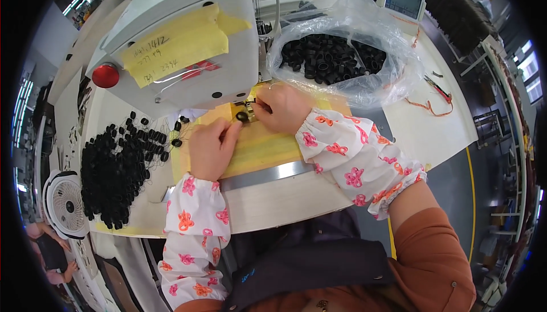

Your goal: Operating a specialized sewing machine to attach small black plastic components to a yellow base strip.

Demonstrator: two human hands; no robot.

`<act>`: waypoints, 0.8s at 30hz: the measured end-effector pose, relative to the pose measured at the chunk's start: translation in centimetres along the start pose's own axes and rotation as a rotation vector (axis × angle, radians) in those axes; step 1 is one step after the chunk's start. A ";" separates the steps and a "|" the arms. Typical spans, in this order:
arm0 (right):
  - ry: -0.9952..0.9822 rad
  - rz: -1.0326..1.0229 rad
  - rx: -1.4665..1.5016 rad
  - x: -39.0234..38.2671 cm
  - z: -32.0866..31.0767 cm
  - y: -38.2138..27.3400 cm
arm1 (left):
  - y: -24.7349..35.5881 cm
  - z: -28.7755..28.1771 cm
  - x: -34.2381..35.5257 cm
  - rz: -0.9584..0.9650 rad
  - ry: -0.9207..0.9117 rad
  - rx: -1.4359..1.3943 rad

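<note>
Bench (285, 198), broad and pale cream, spreads under everything I handle, with a bulky white sewing machine (236, 55) at my eleven o'clock. At one o'clock sits a crumpled clear plastic bag (399, 81), its mouth spread wide around a heap of short black tubular rings (330, 58); that makes for easy picking, I'd judge. At nine o'clock, in no container, lies a loose pile of black pieces trailing fine dark threads (114, 169); I'd best keep those strands clear of the work.

My right hand (285, 107) comes in from four o'clock, fingers curled close by a small shiny metal fitting (249, 107); I cannot tell whether it grips anything. My left hand (213, 144) comes from seven o'clock, thumb and forefinger narrow, tips right by the ring, though whether they pinch it I cannot tell.

Smallest is that single glossy black ring (242, 117), between my hands, at the fitting's eight o'clock. Good handling here, to my mind, means keeping it square to the metal, steadying it lightly from the side, and leaving fingertips out from under the machine's head.
</note>
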State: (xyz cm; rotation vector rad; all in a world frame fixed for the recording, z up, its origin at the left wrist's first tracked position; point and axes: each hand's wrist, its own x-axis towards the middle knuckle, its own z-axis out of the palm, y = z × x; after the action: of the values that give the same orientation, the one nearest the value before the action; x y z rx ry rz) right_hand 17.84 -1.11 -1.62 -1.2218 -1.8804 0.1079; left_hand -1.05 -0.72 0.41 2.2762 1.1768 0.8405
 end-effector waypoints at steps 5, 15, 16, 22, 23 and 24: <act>0.131 -0.054 -0.063 0.9 -1.6 -1.9 | -5.0 -5.5 -2.5 -0.203 0.251 0.347; -0.068 0.342 -0.713 2.6 -7.7 4.0 | -0.4 -1.0 -0.4 0.284 0.259 0.451; -0.114 0.368 -0.724 2.7 -7.4 3.7 | -0.2 -0.1 -0.1 0.284 0.211 0.374; -0.079 0.339 -0.720 2.5 -6.6 4.8 | -1.1 1.6 1.2 0.103 0.115 0.210; -0.069 0.319 -0.715 2.4 -6.4 4.9 | -1.5 1.6 1.2 0.032 0.088 0.215; -0.083 0.319 -0.703 2.4 -6.3 4.9 | -1.7 1.5 1.3 0.026 0.085 0.213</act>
State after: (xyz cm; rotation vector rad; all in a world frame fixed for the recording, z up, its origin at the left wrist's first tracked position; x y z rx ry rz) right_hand 25.33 1.04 1.35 -2.0119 -1.8348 -0.3682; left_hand -0.45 1.11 -1.32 2.4511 1.3337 0.8657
